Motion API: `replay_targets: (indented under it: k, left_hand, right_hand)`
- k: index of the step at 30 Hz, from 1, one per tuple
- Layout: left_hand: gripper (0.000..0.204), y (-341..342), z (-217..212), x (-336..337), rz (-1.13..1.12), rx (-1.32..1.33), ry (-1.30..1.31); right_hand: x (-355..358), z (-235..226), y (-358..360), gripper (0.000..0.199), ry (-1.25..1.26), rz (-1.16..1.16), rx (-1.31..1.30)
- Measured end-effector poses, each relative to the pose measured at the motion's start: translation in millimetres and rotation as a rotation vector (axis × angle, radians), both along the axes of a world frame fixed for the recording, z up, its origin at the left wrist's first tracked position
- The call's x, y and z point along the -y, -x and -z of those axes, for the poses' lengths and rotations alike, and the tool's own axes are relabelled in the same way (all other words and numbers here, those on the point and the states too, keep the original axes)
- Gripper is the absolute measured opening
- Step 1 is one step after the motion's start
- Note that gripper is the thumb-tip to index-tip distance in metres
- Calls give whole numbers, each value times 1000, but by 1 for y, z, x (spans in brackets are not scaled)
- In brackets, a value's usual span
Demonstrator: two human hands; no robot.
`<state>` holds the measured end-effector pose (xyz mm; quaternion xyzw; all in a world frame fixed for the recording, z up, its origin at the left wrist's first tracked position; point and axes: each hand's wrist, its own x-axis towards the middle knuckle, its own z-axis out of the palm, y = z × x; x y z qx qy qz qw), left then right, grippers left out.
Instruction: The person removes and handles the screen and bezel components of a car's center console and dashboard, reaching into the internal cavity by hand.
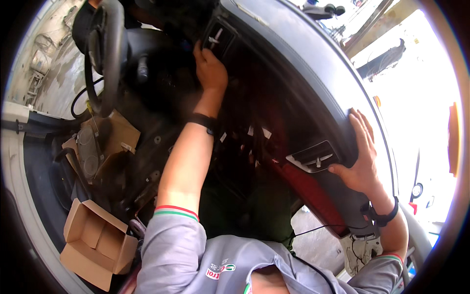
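A long dark dashboard [293, 93] with a grey top runs from the top centre to the right. My left hand [211, 68] has its fingers curled at the dashboard's edge, just beside the far air vent [218, 39]. Farther right, my right hand [361, 159] holds the dashboard's near end. Its fingers lie over the top edge, and its thumb rests on the face beside the near air vent [313, 157]. The left fingertips are partly hidden. Beneath the dashboard, the cavity is dark, with a few small white tags [267, 133] on what look like wires.
A steering wheel [110, 54] stands at the upper left, with a stalk [142, 68] beside it. An open cardboard box [98, 240] sits at the lower left. More cardboard [122, 130] and a pedal-side frame part [73, 166] lie above it. A dark red panel [313, 196] shows below the dashboard.
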<state>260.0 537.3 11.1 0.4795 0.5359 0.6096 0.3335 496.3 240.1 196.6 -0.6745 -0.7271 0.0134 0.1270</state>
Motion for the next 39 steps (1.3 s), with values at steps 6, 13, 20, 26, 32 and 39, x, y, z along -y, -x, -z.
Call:
replay_targets:
  k: [6, 13, 20, 26, 32, 39]
  left_hand:
    - [54, -15, 13, 31, -47, 100, 100]
    - [50, -8, 20, 99, -59, -44, 220]
    - [35, 23, 12, 97, 105, 531, 380]
    - [37, 31, 80, 36, -255, 540, 180]
    - [49, -27, 55, 30, -350, 226, 229]
    - [53, -8, 8, 84, 71, 422, 525]
  right_hand:
    - [-2, 1, -4, 117, -4, 7, -6]
    - [-3, 5, -9, 116, -20, -6, 7]
    - [-4, 6, -9, 116, -32, -15, 28]
    - [-2, 3, -3, 113, -17, -11, 12]
    - [-7, 4, -5, 113, -40, -54, 14]
    - [-5, 2, -10, 111, -47, 6, -1]
